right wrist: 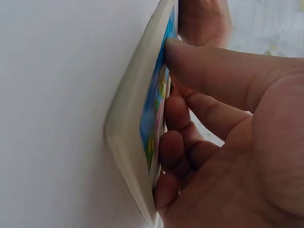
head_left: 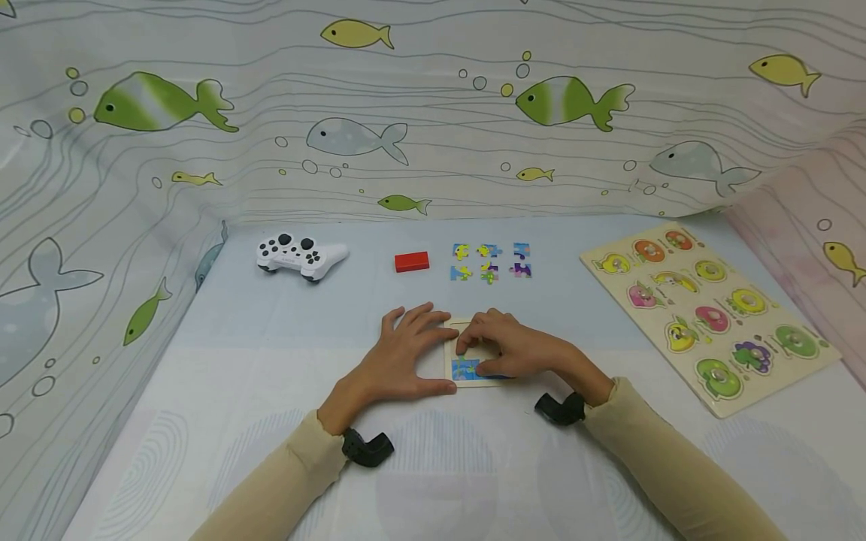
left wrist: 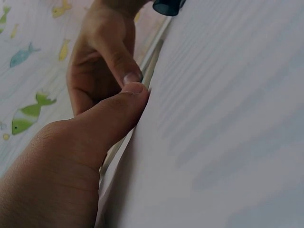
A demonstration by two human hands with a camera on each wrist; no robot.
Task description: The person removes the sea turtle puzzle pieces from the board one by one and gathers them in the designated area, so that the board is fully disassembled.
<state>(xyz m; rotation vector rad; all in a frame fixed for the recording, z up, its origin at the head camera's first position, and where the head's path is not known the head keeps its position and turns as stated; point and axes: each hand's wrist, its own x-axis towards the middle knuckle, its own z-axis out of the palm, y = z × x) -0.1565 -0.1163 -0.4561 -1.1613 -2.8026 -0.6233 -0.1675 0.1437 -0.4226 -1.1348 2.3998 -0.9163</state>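
A small jigsaw puzzle in a pale wooden tray (head_left: 448, 364) lies on the table between both hands. Blue puzzle pieces (head_left: 464, 370) fill its near side; the right hand covers part of them. At the tray's left side is my left hand (head_left: 406, 361), fingers spread, its thumb (left wrist: 135, 90) against the near edge. My right hand (head_left: 510, 346) bends over the tray with curled fingers. In the right wrist view its thumb (right wrist: 178, 52) presses on a blue puzzle piece (right wrist: 168, 35), while the other fingertips (right wrist: 172, 145) rest against the tray's face.
Several loose puzzle pieces (head_left: 489, 272) lie in two rows behind the tray. To their left are a red block (head_left: 412, 261) and a white game controller (head_left: 301, 257). On the right lies a wooden fruit puzzle board (head_left: 676, 308). A fish-patterned cloth (head_left: 446, 98) hangs behind.
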